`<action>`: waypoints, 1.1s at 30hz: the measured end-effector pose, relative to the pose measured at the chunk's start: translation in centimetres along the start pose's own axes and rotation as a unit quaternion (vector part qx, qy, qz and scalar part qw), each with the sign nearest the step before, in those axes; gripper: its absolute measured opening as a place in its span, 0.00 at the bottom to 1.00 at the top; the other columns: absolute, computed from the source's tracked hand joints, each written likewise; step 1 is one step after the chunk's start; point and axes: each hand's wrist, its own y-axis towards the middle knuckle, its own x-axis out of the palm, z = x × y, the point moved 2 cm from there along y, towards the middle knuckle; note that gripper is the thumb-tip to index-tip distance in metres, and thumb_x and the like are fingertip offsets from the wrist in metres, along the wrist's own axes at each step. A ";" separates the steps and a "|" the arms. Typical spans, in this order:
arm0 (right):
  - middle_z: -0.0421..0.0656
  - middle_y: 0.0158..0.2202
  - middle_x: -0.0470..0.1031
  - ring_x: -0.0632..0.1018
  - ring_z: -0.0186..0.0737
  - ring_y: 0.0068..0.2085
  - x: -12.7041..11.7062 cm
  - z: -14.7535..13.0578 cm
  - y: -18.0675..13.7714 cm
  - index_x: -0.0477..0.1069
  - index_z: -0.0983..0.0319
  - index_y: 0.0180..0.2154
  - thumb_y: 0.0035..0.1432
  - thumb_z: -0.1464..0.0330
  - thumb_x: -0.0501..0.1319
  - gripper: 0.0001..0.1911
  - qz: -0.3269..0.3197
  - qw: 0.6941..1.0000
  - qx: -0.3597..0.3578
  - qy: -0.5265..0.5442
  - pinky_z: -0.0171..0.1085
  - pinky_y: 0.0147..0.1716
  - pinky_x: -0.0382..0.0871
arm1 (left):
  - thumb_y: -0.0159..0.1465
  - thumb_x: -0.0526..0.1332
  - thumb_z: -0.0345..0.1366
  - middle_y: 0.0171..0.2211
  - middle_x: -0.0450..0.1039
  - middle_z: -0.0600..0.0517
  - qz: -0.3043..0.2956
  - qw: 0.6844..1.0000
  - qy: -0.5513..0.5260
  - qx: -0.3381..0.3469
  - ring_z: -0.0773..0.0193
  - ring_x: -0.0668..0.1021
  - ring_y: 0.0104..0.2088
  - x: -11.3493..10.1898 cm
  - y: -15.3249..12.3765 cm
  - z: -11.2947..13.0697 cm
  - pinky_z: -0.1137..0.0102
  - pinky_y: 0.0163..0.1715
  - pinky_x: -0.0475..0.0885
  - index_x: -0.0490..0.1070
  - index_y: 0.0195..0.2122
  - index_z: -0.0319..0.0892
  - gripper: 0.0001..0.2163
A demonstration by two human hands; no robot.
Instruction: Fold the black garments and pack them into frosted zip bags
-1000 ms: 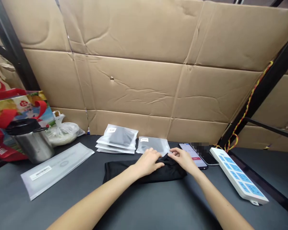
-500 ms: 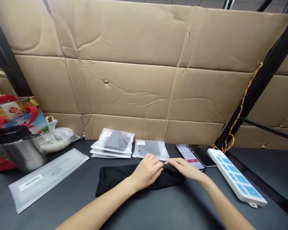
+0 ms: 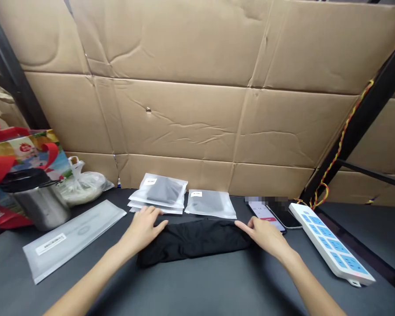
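A folded black cloth [image 3: 197, 239] lies in a long strip across the middle of the dark table [image 3: 197, 285]. My left hand [image 3: 144, 227] rests flat on its left end, fingers spread. My right hand [image 3: 265, 235] lies flat at its right end, fingers stretched toward the cloth. Neither hand grips anything. Just behind the cloth are a stack of frosted bags with dark cloth inside [image 3: 161, 193] and a single such bag [image 3: 210, 203].
A long frosted bag [image 3: 74, 237] lies at the left, beside a steel flask [image 3: 36, 199], a knotted plastic bag [image 3: 82, 186] and a colourful shopping bag [image 3: 19, 151]. Two phones [image 3: 273, 213] and a white power strip [image 3: 331, 243] sit at the right. Cardboard walls the back.
My left hand has slid from the cloth's middle to its left end, and the cloth now lies smoothed into a longer strip. My right hand stays at the right end.
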 end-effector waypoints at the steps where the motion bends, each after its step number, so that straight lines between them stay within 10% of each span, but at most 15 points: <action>1: 0.43 0.21 0.72 0.72 0.44 0.25 0.1 0.1 -0.1 0.64 0.58 0.23 0.52 0.48 0.58 0.21 -0.011 1.000 0.002 -0.003 0.37 0.25 0.57 | 0.61 0.57 0.44 0.36 0.73 0.45 -0.037 0.998 0.004 -0.049 0.48 0.71 0.42 -0.3 -0.5 -1.9 0.58 0.42 0.65 0.70 0.32 0.42 0.10; 5: 0.38 0.20 0.71 0.72 0.40 0.25 0.5 0.5 0.3 0.63 0.58 0.20 0.50 0.55 0.61 0.17 -0.031 0.999 -0.007 0.007 0.34 0.25 0.57 | 0.58 0.56 0.44 0.30 0.70 0.51 -0.113 0.990 -0.029 -0.083 0.55 0.71 0.36 -0.4 -1.9 -4.4 0.65 0.37 0.65 0.63 0.26 0.43 0.10; 11: 0.39 0.23 0.73 0.75 0.42 0.28 -2.8 1.1 0.6 0.66 0.58 0.25 0.52 0.58 0.57 0.11 0.048 0.998 0.049 -0.008 0.35 0.26 0.61 | 0.63 0.52 0.47 0.25 0.64 0.58 -0.105 0.973 -0.189 -0.077 0.64 0.67 0.28 1.4 -1.8 -0.3 0.73 0.28 0.60 0.59 0.30 0.45 0.12; 16: 0.41 0.35 0.72 0.75 0.42 0.35 -1.8 -6.4 -1.9 0.64 0.57 0.34 0.57 0.65 0.55 0.03 0.145 0.982 -0.110 -0.044 0.37 0.33 0.64 | 0.62 0.53 0.47 0.23 0.60 0.60 -0.086 0.966 -0.224 -0.094 0.65 0.65 0.26 2.7 -2.0 0.8 0.73 0.28 0.57 0.58 0.28 0.45 0.12; 21: 0.42 0.34 0.71 0.74 0.42 0.34 3.0 -12.6 -5.0 0.66 0.58 0.34 0.60 0.64 0.57 0.05 0.014 0.968 -0.250 -0.033 0.36 0.31 0.66 | 0.62 0.52 0.50 0.22 0.61 0.60 -0.077 0.962 -0.242 -0.098 0.65 0.66 0.26 2.4 -2.5 0.9 0.72 0.28 0.59 0.59 0.29 0.45 0.14; 27: 0.40 0.32 0.74 0.74 0.39 0.32 0.8 -7.6 -2.9 0.68 0.58 0.37 0.64 0.54 0.49 0.17 0.066 0.987 -0.106 0.097 0.35 0.33 0.65 | 0.64 0.50 0.51 0.29 0.72 0.56 -0.111 0.940 -0.300 -0.120 0.59 0.74 0.34 1.4 -2.4 0.2 0.69 0.37 0.65 0.67 0.43 0.45 0.17; 33: 0.35 0.19 0.65 0.68 0.36 0.23 2.4 -3.5 -1.5 0.61 0.58 0.22 0.54 0.51 0.57 0.20 -0.061 0.997 -0.038 0.028 0.33 0.23 0.56 | 0.61 0.54 0.45 0.33 0.76 0.52 -0.133 0.940 -0.304 -0.078 0.58 0.75 0.37 1.4 -2.4 0.1 0.70 0.38 0.66 0.72 0.37 0.42 0.13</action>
